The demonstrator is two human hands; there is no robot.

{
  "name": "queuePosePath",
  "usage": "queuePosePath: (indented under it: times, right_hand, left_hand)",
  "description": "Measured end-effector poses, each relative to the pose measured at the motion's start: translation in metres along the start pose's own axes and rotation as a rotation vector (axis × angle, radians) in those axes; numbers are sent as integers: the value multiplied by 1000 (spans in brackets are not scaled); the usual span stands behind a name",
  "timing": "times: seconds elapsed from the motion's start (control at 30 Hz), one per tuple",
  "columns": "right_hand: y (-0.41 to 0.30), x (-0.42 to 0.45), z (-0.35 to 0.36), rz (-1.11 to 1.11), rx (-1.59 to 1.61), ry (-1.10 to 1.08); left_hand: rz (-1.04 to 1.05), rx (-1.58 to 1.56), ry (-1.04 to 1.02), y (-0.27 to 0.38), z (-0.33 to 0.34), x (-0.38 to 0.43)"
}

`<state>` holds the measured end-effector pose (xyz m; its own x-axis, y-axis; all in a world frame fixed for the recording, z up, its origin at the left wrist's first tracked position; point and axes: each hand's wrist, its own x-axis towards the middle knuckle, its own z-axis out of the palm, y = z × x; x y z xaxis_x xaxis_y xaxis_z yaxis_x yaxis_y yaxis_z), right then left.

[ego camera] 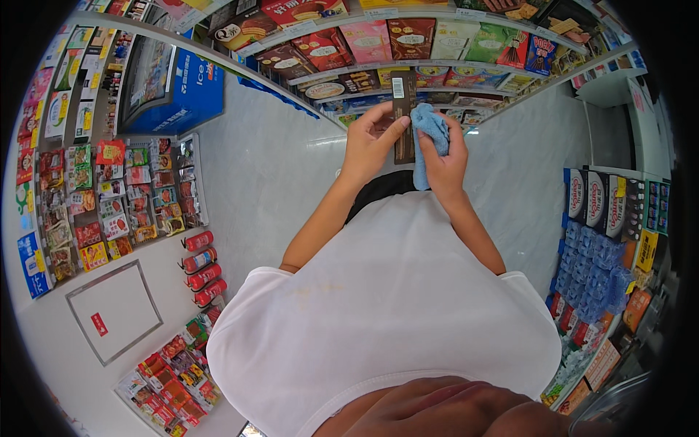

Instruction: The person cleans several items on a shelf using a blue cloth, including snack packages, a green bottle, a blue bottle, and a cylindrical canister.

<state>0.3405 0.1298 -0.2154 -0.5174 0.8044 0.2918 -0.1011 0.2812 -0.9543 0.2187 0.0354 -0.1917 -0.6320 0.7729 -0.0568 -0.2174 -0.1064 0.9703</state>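
Observation:
My left hand point(374, 139) grips a narrow dark brown box point(403, 147) by its side, with the thumb across its face. The box is held upright and bears a white barcode patch near its top end. In my right hand point(448, 158) is a crumpled light blue cloth point(431, 123), pinched between thumb and fingers, with a tail hanging down. The cloth lies against the box's right edge. Both hands are in front of my white shirt, before a snack shelf point(349, 68) stocked with boxed biscuits.
A blue ice cream freezer point(196, 87) stands at the left, by racks of packaged snacks point(109, 202). Several red fire extinguishers point(205, 267) are lined up below these. Shrink-wrapped bottles point(592, 267) and drink cartons point(595, 202) are stacked at the right. Grey floor point(262, 158) lies between.

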Motion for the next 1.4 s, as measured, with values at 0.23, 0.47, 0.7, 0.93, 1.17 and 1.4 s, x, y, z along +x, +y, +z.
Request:
queuePosePath:
  times: [0.23,0.47,0.7,0.93,1.17,1.4]
  right_hand:
    - [2,46,-27,-116,-112,-31]
    - [21,17,-32,-181,-172,-110]
    - [12,38,-26,-129,-88,-125]
    - [19,11,-35,-175,-113,-112]
    - [15,21,-22,-113,-150,-31]
    - [22,-6,1,-25,-66,167]
  left_hand:
    - [-22,137,10,-24,37,-26]
    - [-25,182,133,-26,49,-33]
    - [-260,-285,194,-29,65,-36]
    - [-243,-675,61,-17,69,-20]
    - [-321,-556,33,-28,61,-1]
    - [-191,-562,-69,-14,51,15]
